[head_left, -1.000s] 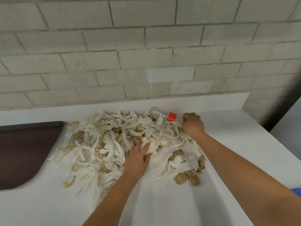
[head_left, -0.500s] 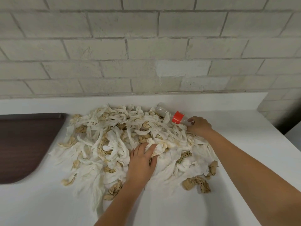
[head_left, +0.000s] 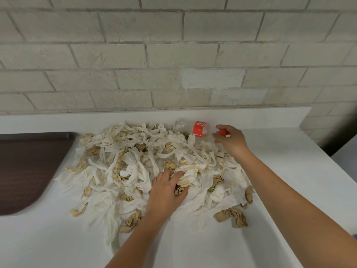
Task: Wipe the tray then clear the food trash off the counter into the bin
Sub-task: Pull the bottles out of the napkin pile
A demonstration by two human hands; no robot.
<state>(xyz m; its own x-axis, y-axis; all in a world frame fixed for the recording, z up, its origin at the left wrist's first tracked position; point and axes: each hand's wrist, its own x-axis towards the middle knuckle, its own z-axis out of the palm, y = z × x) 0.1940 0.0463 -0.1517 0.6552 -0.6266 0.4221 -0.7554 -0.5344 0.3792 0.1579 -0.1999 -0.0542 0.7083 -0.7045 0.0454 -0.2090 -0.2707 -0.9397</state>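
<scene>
1. The clearing step was in hand: the left hand [head_left: 166, 192] clutched a stained paper towel wad [head_left: 188, 176] at frame centre.
2. The right hand [head_left: 230, 140] pinched the plastic bottle [head_left: 193, 128] by its red cap, upper centre.
3. The next move probably called for lifting both; no bin was visible.

The right hand [head_left: 231, 141] grips the cap end of a bottle [head_left: 191, 129] lying on its side at the back of the counter [head_left: 280, 171], just before the wall [head_left: 173, 55]. The bottle stretches left from that grip. Before and left of the grip spreads a heap of crumpled paper towels [head_left: 135, 171]. The left hand [head_left: 167, 188] rests on the heap, nearer than the grip, seemingly closed on one wad. Far left lies the tray [head_left: 29, 167].
</scene>
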